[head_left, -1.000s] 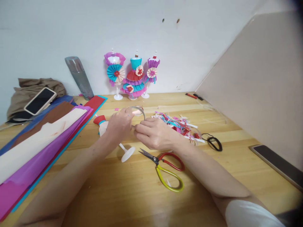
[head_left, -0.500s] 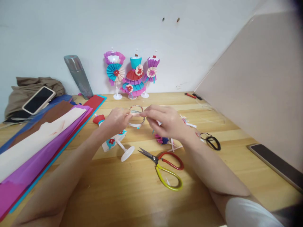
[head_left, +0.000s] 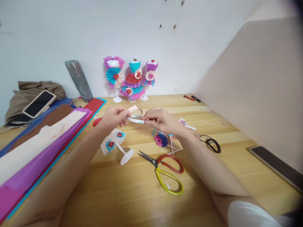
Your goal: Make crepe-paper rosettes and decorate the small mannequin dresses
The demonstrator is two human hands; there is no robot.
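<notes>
My left hand [head_left: 115, 116] is closed at the fingertips on a small peach paper strip [head_left: 132, 109], whose end sticks out to the right. A white tape roll [head_left: 134, 120] spans the gap between both hands, its left edge against my left fingers. My right hand [head_left: 161, 120] pinches the roll's right side between thumb and fingers. Part of a brownish ring [head_left: 140, 111] shows behind them. Below my left hand lies a white doll stand [head_left: 127, 157] with a paper dress [head_left: 115, 140] bearing red flowers. Scissors [head_left: 155, 163] with red and yellow handles lie nearer me.
Stacked coloured paper [head_left: 42, 138], a phone [head_left: 39, 102] and a bottle [head_left: 79, 80] are at left. Three dressed stands [head_left: 133, 80] line the wall. A pleated rosette [head_left: 161, 140], paper scraps, a black hair tie [head_left: 213, 143] and another phone [head_left: 274, 165] lie right.
My right hand has moved from the peach strip to the white tape roll, which now sits tilted between my hands. The strip stays in my left fingers. The view has tilted slightly up.
</notes>
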